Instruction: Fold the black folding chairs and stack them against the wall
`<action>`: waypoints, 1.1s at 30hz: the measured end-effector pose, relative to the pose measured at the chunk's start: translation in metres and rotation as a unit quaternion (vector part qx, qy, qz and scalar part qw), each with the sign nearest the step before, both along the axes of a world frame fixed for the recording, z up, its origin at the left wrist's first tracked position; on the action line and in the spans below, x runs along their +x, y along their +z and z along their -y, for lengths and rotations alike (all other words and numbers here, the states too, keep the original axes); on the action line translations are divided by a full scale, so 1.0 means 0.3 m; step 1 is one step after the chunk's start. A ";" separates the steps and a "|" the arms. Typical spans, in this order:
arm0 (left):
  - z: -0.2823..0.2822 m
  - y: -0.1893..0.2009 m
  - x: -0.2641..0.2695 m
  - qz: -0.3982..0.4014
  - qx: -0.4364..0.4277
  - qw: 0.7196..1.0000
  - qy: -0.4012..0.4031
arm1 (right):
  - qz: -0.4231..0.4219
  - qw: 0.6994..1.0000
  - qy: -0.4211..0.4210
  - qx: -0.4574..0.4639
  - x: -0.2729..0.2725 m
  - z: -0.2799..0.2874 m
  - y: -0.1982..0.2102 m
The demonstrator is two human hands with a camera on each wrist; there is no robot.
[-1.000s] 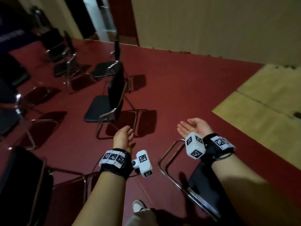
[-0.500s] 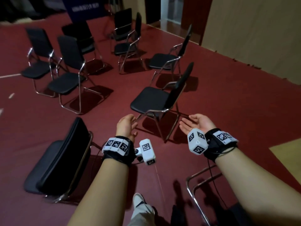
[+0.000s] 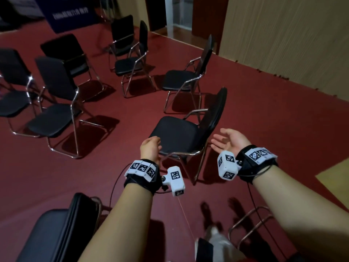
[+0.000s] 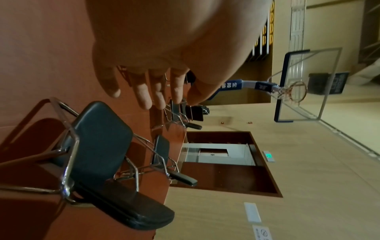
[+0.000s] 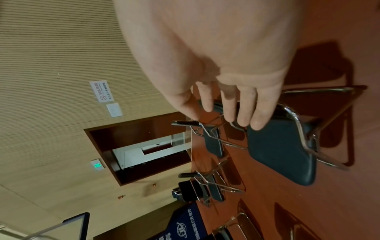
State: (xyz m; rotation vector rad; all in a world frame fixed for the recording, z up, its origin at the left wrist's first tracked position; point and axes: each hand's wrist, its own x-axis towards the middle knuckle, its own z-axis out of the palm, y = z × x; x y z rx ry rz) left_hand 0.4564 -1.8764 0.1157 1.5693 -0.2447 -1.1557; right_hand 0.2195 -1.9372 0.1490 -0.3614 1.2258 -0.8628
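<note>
Closest in, at the lower left of the head view, a black chair (image 3: pixel 56 233) sits with its padded back toward the camera, and a bare chrome frame (image 3: pixel 247 224) stands on the red floor (image 3: pixel 264 129) at the lower right, beside a pale shoe (image 3: pixel 213 233). Both forearms reach forward with marker-covered wristbands. The left hand (image 3: pixel 150 148) hangs in the air with its fingers (image 4: pixel 144 95) loosely curled and holding nothing; it is just short of the front edge of the nearest open chair (image 3: pixel 177 135). The right hand (image 3: pixel 231 140) is palm up, its fingers (image 5: pixel 257 116) relaxed and spread, also holding nothing, near that chair's backrest but apart from it. This chair stands unfolded on the floor, seat flat, chrome legs splayed, directly between the two hands. Beyond it a second open chair (image 3: pixel 181 80) stands nearer the tan wall (image 3: pixel 283 35), and a third (image 3: pixel 130 67) sits left of that. Farther left more unfolded chairs (image 3: pixel 52 120) stand in a loose group, each on its own legs and apart from the others. At the far end a dark doorway (image 3: pixel 179 12) opens in the wall, and a blue banner (image 3: pixel 71 14) stands at the upper left. The left wrist view shows a basketball hoop (image 4: pixel 296 92) with a clear backboard beyond the chairs
</note>
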 end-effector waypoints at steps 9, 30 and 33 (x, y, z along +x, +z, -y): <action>0.549 -0.046 -0.032 0.061 0.024 0.995 -0.076 | -0.045 0.998 -0.028 0.028 -0.064 0.489 -0.078; 1.133 -0.209 -0.043 0.094 0.087 0.954 -0.271 | -0.170 0.975 0.007 0.142 -0.016 0.948 -0.426; 1.189 -0.223 0.040 0.093 0.086 0.939 -0.318 | -0.256 0.957 0.008 0.136 0.046 0.956 -0.465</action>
